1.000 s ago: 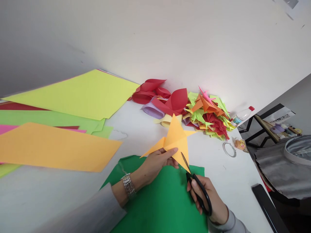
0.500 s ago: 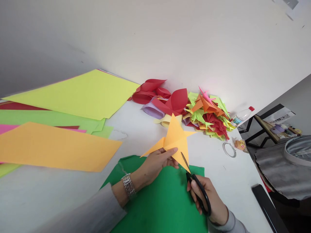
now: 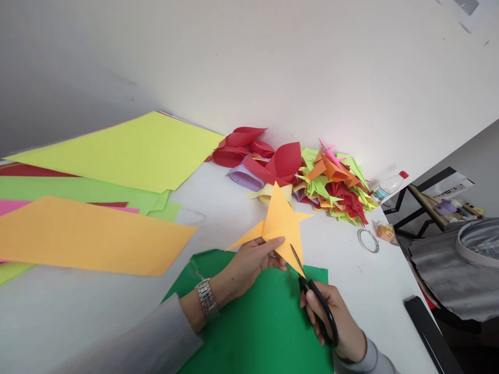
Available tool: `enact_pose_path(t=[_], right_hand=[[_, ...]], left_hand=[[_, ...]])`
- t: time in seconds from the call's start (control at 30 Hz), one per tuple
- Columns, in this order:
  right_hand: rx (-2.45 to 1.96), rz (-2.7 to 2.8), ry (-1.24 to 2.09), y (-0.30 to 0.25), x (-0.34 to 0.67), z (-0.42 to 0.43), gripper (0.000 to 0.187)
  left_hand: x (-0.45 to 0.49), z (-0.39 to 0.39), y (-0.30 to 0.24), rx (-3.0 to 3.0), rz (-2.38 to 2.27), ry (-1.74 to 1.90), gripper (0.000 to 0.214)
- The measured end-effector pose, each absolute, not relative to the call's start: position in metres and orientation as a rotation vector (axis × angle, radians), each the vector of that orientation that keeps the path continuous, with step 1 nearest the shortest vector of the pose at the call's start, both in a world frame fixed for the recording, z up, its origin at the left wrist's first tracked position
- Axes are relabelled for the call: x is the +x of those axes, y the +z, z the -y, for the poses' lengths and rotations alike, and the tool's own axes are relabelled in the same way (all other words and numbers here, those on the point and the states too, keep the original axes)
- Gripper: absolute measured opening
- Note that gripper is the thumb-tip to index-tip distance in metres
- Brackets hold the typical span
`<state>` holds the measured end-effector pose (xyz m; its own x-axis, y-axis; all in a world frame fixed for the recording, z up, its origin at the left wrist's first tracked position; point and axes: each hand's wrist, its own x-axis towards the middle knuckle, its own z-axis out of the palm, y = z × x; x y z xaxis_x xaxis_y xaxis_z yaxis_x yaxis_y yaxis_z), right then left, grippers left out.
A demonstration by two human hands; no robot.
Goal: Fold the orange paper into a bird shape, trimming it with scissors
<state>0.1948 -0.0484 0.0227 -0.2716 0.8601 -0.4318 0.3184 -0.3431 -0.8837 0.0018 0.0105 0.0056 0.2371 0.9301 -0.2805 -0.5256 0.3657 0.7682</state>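
Observation:
My left hand [image 3: 253, 262] is closed on a folded orange-yellow paper star [image 3: 281, 221], thumb on top and fingers beneath. Its points stick out upward, to the right and to the left. In my right hand [image 3: 337, 317] is a pair of black-handled scissors [image 3: 322, 309], fingers through the loops. One blade lies over the star's lower right point, with the tip near my left thumb. The other blade is hidden by the paper. Under both hands spreads a green sheet [image 3: 257, 322].
Large coloured sheets, an orange sheet [image 3: 97, 236] and a yellow-green sheet [image 3: 128, 150] among them, lie left. Along the wall are curled red paper pieces [image 3: 286, 161] and a heap of cut shapes [image 3: 335, 182]. A bottle [image 3: 388, 188], tape roll [image 3: 367, 241] and black bar [image 3: 431, 332] lie right.
Very little differs. The paper star has tilted very slightly in my left hand; the scissors stay at its lower right point.

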Motion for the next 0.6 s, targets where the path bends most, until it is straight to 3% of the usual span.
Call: enact_pose_path(t=[0.6], right_hand=[[-1.516, 1.414, 1.683, 0.0177, 0.1958, 0.0485, 0.067]], left_hand=[[0.0046, -0.0095, 0.0024, 0.548, -0.737, 1.095, 0.035]])
